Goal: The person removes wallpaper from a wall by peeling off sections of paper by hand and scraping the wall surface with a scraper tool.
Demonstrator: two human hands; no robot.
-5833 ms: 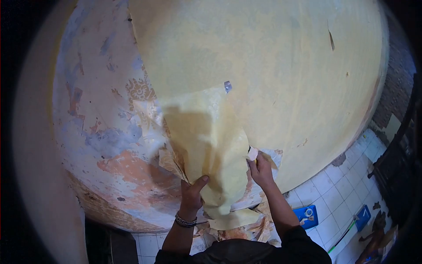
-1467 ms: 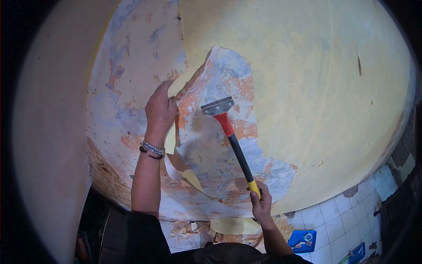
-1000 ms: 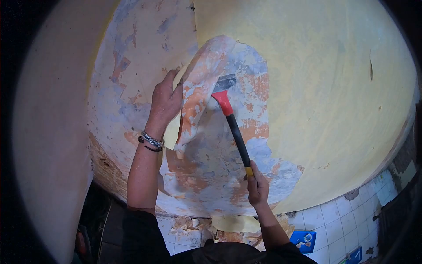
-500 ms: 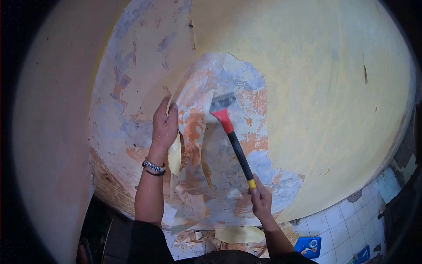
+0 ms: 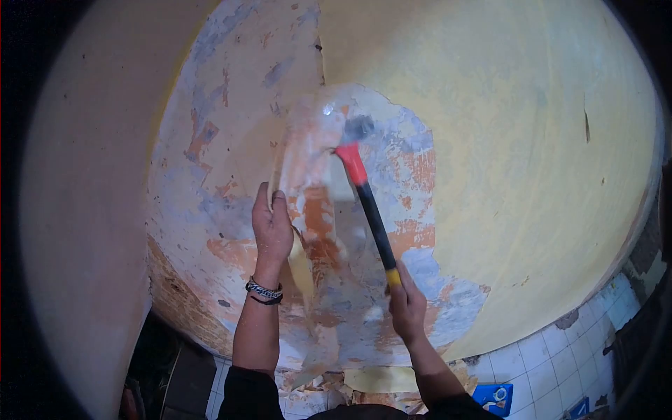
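Note:
My left hand [image 5: 273, 224] pinches the edge of a partly detached strip of wallpaper [image 5: 302, 276], which curls away from the wall and hangs below the fingers. A bracelet circles that wrist. Wrapped round the lower end of a long-handled scraper [image 5: 373, 217] is my right hand [image 5: 408, 304]. The tool has a black shaft, a yellow band and a red head; its blurred metal blade lies at the bared patch of wall [image 5: 413, 189], beside the loose paper. Whether the blade touches the wall I cannot tell.
Yellow wallpaper [image 5: 511, 175] covers the wall on the right. Torn paper scraps [image 5: 381, 380] lie on the white tiled floor [image 5: 535, 353] at the wall's foot. A blue item [image 5: 493, 399] with a whitish ring on it sits at lower right. A dark box-like object [image 5: 190, 378] stands at lower left.
The scraper has moved up a little along the wall, its blade now higher. My left hand has shifted slightly down and right, still pinching the wallpaper, which has moved with it.

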